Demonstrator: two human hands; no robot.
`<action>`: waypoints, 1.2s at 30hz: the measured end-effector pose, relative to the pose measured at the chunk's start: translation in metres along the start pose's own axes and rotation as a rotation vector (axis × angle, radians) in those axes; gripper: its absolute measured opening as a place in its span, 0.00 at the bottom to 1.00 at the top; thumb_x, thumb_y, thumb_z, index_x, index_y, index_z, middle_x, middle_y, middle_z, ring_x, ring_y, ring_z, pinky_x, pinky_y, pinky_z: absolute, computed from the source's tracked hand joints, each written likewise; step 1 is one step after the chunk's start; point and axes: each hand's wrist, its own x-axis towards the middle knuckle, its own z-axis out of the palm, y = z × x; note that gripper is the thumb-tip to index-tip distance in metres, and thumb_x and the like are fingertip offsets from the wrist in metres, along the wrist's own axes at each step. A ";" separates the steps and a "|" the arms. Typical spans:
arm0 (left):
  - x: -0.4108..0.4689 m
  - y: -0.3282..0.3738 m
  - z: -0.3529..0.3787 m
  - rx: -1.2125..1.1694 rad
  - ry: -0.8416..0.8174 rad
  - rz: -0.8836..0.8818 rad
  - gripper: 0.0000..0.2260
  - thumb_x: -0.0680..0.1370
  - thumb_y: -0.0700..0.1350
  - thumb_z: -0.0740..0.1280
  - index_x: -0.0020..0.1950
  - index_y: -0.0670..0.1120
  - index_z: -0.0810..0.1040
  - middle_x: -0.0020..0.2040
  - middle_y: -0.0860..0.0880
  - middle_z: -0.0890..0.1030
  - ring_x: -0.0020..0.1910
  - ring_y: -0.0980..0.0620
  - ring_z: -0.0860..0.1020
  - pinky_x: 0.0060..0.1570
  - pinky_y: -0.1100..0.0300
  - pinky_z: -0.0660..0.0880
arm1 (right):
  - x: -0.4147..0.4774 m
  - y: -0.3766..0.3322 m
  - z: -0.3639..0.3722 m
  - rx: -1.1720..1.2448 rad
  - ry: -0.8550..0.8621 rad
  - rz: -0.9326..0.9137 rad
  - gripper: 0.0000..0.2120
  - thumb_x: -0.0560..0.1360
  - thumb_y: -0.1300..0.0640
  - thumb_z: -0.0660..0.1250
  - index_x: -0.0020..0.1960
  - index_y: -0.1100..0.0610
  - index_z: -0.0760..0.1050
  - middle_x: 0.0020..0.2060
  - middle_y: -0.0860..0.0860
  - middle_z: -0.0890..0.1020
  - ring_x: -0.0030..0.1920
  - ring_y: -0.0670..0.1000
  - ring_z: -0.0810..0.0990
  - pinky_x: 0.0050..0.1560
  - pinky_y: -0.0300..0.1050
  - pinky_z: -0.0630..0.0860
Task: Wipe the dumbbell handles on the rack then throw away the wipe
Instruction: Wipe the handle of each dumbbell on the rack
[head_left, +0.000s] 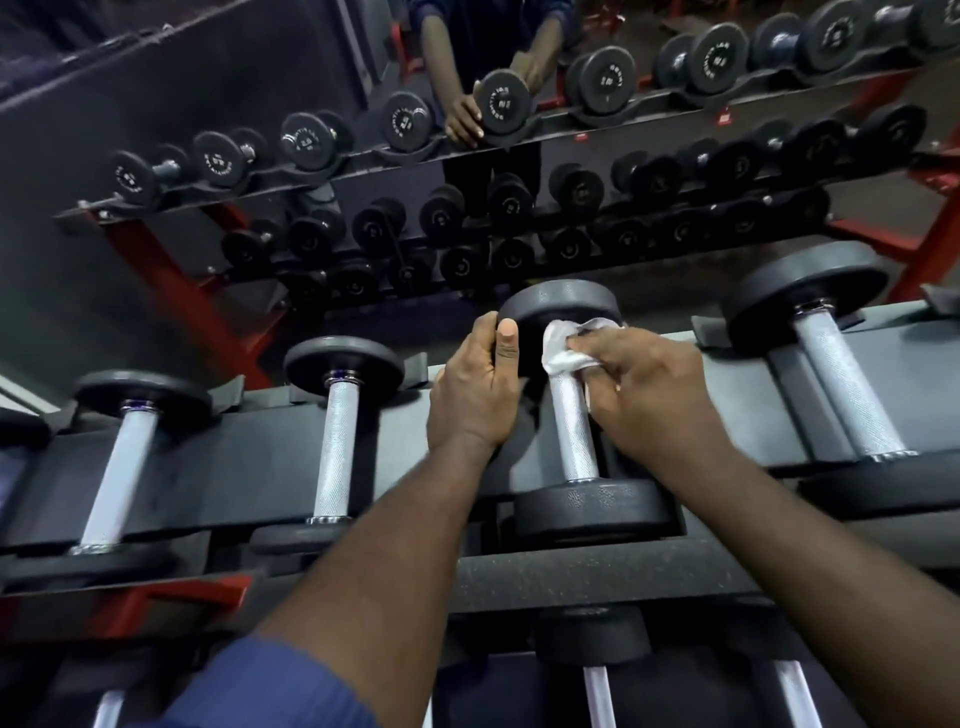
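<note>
White wipe bunched on far end of middle dumbbell handle on rack, fingers of right hand curled round wipe and handle, left hand gripping far weight head, thumb up, neighbouring dumbbells close on both sides, mirror behind.

Both bare forearms reach forward, the left hand gripping a dumbbell head thumb-up, the right hand pinching a wipe.

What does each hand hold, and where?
Left hand grips the dumbbell's black round far head; right hand holds a crumpled white wipe against its silver handle.
</note>
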 end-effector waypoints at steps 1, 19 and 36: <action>0.000 0.001 0.000 0.005 0.002 0.002 0.29 0.81 0.71 0.44 0.76 0.60 0.68 0.69 0.50 0.80 0.66 0.41 0.78 0.64 0.46 0.76 | 0.000 -0.002 0.000 0.056 0.001 0.095 0.12 0.73 0.63 0.73 0.53 0.51 0.87 0.46 0.46 0.87 0.45 0.42 0.83 0.57 0.36 0.76; 0.000 0.000 0.003 0.010 0.017 -0.005 0.30 0.81 0.72 0.44 0.76 0.62 0.68 0.68 0.50 0.81 0.66 0.43 0.79 0.63 0.44 0.77 | 0.007 0.004 0.009 0.098 0.046 0.025 0.13 0.71 0.66 0.72 0.51 0.52 0.87 0.45 0.47 0.85 0.45 0.44 0.82 0.54 0.29 0.73; 0.000 0.002 0.005 0.019 0.041 -0.005 0.31 0.80 0.75 0.41 0.73 0.64 0.69 0.53 0.48 0.84 0.53 0.43 0.81 0.54 0.42 0.80 | 0.005 0.019 0.020 0.319 -0.038 0.483 0.04 0.74 0.52 0.74 0.41 0.51 0.84 0.35 0.40 0.84 0.38 0.43 0.82 0.43 0.38 0.76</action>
